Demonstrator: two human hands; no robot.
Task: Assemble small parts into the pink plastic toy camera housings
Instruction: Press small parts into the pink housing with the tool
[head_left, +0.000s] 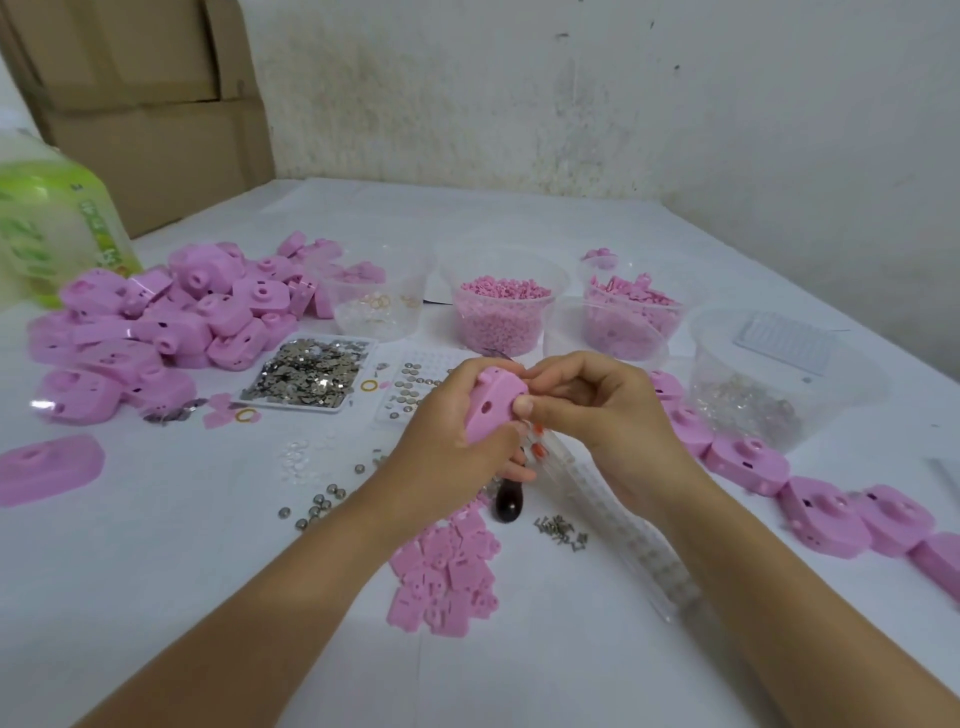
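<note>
Step in hand: fitting a small part into one shell, mid-insert by my read.

Left hand (447, 441) grips a pink plastic toy camera housing (493, 410), fingers wrapped round it, held up off the white table (208, 545) at centre, round hole facing the camera. Right hand (597, 410) has fingers curled, thumb and forefinger pinching the housing's upper right edge. Can't tell whether a part sits between those fingertips; it's hidden.

Stock around it:
- heap of unworked pink camera shells (171, 317) far left, one loose shell (47, 475) nearer
- row of pink shells laid lens-up (779, 467) on the right, probably the done ones
- two clear round tubs of small pink pieces (501, 312), (631, 312) behind the hands
- white tray of shiny metal bits (311, 374), white tray of round metal discs (410, 389)
- flat pink plates in a loose pile (447, 577) just below the left wrist
- small grey screws (561, 530) near a dark rounded tool handle (506, 506), which is just under the left hand; can't tell if a finger holds it

Next move, as I judge it: seat the part square with fingertip pressure while the left hand keeps the shell from twisting, then likely a flat plate and screws, all within reach. Risk: small part slips out before it's seated.
</note>
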